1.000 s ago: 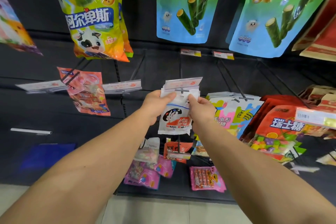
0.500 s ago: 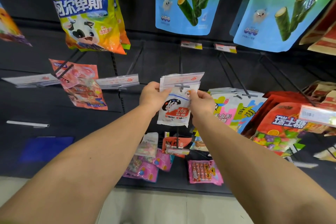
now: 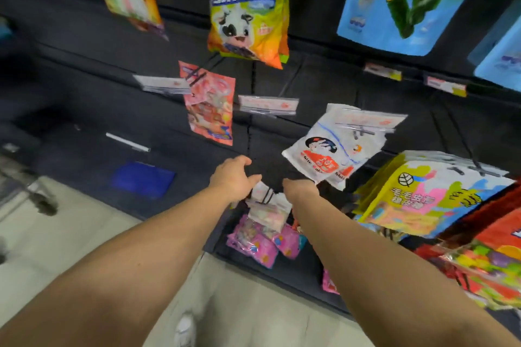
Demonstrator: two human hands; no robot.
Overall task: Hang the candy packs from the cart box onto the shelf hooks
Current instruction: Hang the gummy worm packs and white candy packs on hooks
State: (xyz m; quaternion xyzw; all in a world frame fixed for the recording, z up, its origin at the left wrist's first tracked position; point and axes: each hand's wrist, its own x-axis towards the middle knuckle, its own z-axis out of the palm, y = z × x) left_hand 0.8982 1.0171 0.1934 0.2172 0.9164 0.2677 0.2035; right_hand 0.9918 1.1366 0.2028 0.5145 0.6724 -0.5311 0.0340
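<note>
Left hand [image 3: 235, 177]: fingers loosely spread, holding nothing, below and left of the white pack [image 3: 332, 149]. Right hand [image 3: 300, 190]: directly beneath the white pack; its fingers point away from the camera and are foreshortened, so their state cannot be told. No contact with the white pack is visible.

The white pack hangs tilted on its hook [image 3: 363, 130], behind a clear price tag [image 3: 366, 120]. Judged status: this pack is hung, both hands are free of it, and the tilt suggests it has not settled.

Surroundings, relative to the white pack:
- Left: an orange pack [image 3: 210, 104] on its own hook.
- Above left: a yellow-green bag [image 3: 248, 8].
- Above right: a blue bag [image 3: 406, 0].
- Right: a stack of yellow packs [image 3: 423, 197], just beside it.
- Below: pink packs [image 3: 262, 242], close under both hands.

The cart box is not in view. Image blur limits detail.
</note>
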